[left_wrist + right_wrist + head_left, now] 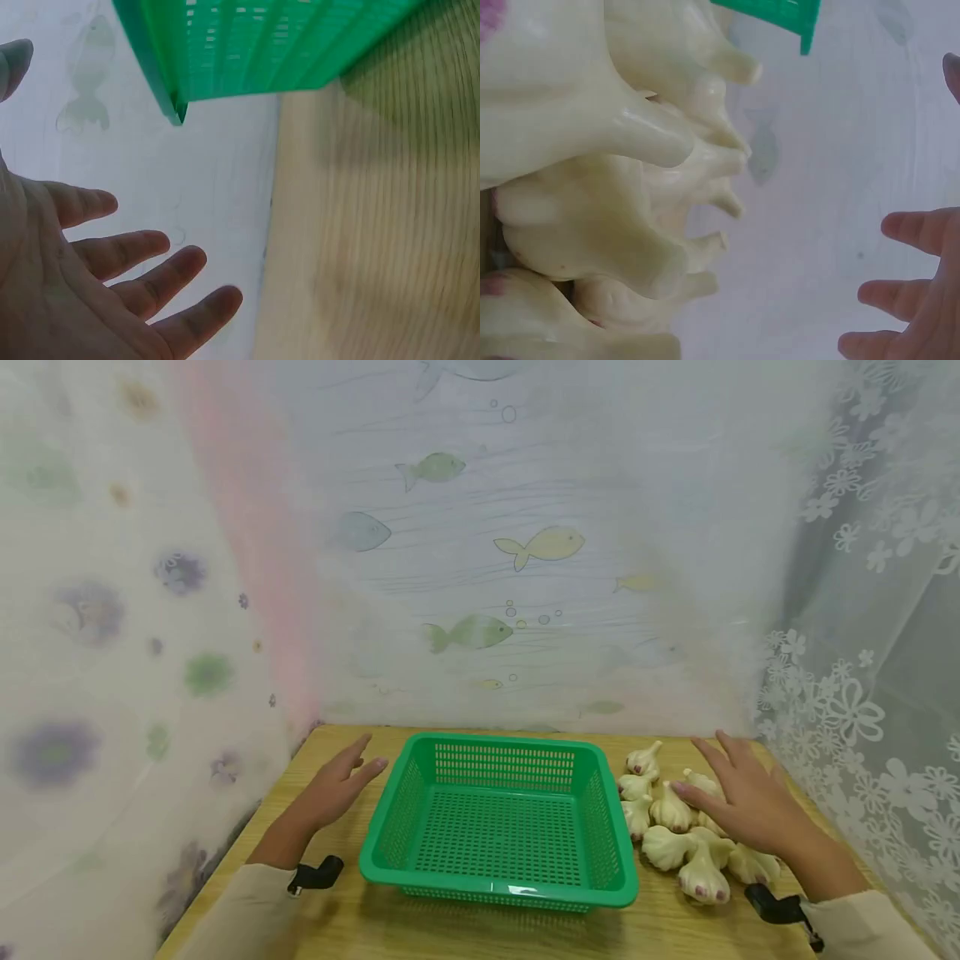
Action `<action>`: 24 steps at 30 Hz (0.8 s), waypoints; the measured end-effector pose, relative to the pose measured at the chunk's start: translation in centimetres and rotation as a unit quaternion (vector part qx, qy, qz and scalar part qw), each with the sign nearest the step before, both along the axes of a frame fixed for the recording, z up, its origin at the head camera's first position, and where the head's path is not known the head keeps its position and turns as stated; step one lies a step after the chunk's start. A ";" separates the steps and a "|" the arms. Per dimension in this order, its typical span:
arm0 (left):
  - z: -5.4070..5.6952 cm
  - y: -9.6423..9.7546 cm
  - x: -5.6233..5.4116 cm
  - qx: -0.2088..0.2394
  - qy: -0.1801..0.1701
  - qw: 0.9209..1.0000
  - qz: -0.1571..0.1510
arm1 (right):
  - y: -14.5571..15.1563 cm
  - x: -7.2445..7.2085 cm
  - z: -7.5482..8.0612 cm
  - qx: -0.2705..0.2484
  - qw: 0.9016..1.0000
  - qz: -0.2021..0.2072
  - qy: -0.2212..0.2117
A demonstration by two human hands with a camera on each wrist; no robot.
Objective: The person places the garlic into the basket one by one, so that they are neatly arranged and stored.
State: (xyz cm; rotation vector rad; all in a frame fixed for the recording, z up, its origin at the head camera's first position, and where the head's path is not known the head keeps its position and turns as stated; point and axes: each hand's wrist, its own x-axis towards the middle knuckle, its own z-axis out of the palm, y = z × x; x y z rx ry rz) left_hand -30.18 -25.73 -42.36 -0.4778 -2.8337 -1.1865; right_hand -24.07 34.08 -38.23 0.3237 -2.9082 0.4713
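A green plastic basket (pixel 498 892) with slotted walls stands in the middle of the table, with nothing in it. To its right lies a pile of several pale garlic bulbs (pixel 703 872) with purplish root ends. My left hand (pixel 330 789) hovers left of the basket, fingers spread and holding nothing. Over the right side of the garlic pile is my right hand (pixel 750 797), its fingers extended and apart; in the right wrist view the fingers (pixel 907 300) stand clear of the bulbs.
The wooden table (pixel 330 918) runs back to a curtain (pixel 480 560) printed with fish. Floral sheets hang close along the left and right table edges. Each wrist wears a small black camera mount (pixel 318 872).
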 end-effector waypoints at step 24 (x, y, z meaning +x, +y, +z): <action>-3.4 4.0 0.1 0.237 -0.077 0.968 -0.018 | 6.6 2.1 -3.9 -0.236 0.967 -0.094 -0.018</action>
